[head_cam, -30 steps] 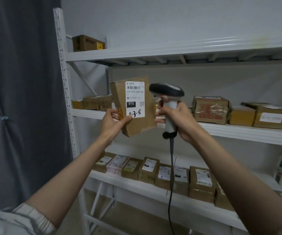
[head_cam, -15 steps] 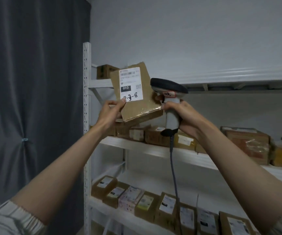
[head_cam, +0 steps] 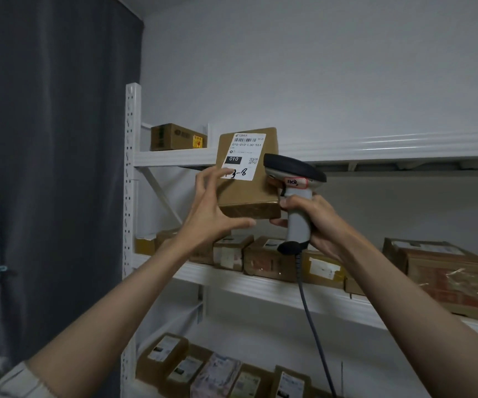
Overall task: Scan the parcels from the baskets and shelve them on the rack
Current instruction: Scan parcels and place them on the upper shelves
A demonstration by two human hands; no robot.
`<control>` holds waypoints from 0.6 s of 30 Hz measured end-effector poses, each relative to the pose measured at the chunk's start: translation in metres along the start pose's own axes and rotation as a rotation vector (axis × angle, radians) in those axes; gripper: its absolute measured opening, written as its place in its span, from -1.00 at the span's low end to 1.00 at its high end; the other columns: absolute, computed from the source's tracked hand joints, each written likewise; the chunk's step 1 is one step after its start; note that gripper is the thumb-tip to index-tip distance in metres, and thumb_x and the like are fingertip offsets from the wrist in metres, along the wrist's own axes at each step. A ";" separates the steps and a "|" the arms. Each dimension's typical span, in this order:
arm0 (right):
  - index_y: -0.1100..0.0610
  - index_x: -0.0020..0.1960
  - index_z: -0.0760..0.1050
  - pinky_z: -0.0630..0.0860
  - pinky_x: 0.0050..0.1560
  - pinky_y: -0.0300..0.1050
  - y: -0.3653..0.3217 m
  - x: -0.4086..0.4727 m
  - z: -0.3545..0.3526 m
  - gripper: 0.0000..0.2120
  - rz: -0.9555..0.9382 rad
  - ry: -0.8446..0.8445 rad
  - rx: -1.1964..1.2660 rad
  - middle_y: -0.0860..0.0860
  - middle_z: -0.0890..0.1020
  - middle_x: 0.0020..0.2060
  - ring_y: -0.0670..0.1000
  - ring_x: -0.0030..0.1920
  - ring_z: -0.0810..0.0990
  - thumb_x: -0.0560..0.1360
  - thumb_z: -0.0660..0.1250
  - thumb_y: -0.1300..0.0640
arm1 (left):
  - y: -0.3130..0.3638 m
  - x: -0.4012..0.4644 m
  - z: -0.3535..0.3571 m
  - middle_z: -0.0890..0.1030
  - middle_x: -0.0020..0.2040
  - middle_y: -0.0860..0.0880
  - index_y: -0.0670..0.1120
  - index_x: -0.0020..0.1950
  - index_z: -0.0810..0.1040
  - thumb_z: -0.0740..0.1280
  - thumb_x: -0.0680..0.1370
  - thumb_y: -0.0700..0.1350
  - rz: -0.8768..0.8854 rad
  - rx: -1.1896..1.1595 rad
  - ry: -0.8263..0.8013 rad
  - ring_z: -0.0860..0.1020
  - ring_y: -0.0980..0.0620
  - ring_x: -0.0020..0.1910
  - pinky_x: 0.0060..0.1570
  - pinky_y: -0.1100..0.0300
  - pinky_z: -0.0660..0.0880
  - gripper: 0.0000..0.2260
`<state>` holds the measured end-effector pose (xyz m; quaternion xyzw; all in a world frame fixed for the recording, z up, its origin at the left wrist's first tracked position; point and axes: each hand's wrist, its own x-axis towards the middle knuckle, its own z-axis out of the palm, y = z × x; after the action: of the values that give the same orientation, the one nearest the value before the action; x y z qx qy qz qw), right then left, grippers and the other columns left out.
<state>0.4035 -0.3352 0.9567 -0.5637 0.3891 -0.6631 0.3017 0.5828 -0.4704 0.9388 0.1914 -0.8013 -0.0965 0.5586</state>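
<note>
Since half a second ago, the flat brown cardboard parcel with a white shipping label (head_cam: pixel 248 175) was raised and now stands upright against the front edge of the top shelf of the white metal rack (head_cam: pixel 174 158), its label facing the camera.

The left hand (head_cam: pixel 213 209) has its fingers straight and spread. The fingertips lie on the lower left corner of the label and hide the start of the handwritten number there, while the thumb reaches under the bottom edge of the parcel. The right hand (head_cam: pixel 315 222) is curled round the handle of the grey handheld barcode scanner with a black head (head_cam: pixel 295 179), and its fingertips touch the lower right corner of the parcel. The scanner head covers the right edge of the parcel. The scanner's grey cable (head_cam: pixel 315 334) hangs down and is cut off at the lower border.

On the top shelf, left of the parcel, stands one small brown carton with a yellow sticker (head_cam: pixel 176 137); to the right of the parcel the shelf looks free. On the lower shelves are rows of other cardboard boxes (head_cam: pixel 269 261), partly hidden by both forearms.
</note>
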 end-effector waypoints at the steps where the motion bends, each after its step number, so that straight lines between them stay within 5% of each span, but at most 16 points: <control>1: 0.28 0.16 0.52 0.51 0.28 0.33 0.000 0.002 -0.002 -0.66 -0.004 0.010 0.012 0.20 0.56 0.08 0.14 0.09 0.57 0.39 0.44 0.29 | -0.002 0.002 0.007 0.09 0.53 -0.05 0.08 0.49 0.25 0.68 0.25 0.04 0.048 0.087 0.000 0.24 -0.02 0.45 0.36 0.09 0.37 -0.08; 5: 0.23 0.07 0.55 0.48 0.29 0.38 0.002 0.008 -0.008 -0.83 -0.025 0.023 0.041 0.14 0.59 -0.03 0.09 0.02 0.57 0.52 0.33 0.40 | -0.010 0.012 0.032 0.11 0.50 -0.07 0.12 0.43 0.27 0.66 0.30 -0.11 0.148 0.375 0.135 0.32 -0.20 0.45 0.29 -0.17 0.52 -0.17; 10: 0.20 0.07 0.57 0.48 0.31 0.36 0.000 0.009 -0.017 -0.81 -0.044 0.057 0.059 0.12 0.60 0.00 0.09 0.07 0.58 0.51 0.34 0.39 | -0.011 0.023 0.035 0.22 0.48 -0.10 0.06 0.43 0.34 0.60 0.39 -0.14 0.276 0.465 0.155 0.38 -0.19 0.41 0.12 -0.19 0.61 -0.30; 18: 0.23 0.13 0.55 0.52 0.28 0.30 0.000 0.007 -0.022 -0.79 -0.057 0.168 -0.180 0.19 0.57 0.06 0.12 0.05 0.55 0.50 0.39 0.30 | -0.020 0.077 0.012 0.30 0.44 -0.12 0.01 0.47 0.33 0.55 0.43 -0.03 0.183 0.405 0.175 0.40 -0.18 0.37 0.29 -0.20 0.48 -0.32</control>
<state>0.3803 -0.3369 0.9586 -0.5419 0.4546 -0.6788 0.1972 0.5519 -0.5215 0.9932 0.2337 -0.7667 0.1342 0.5827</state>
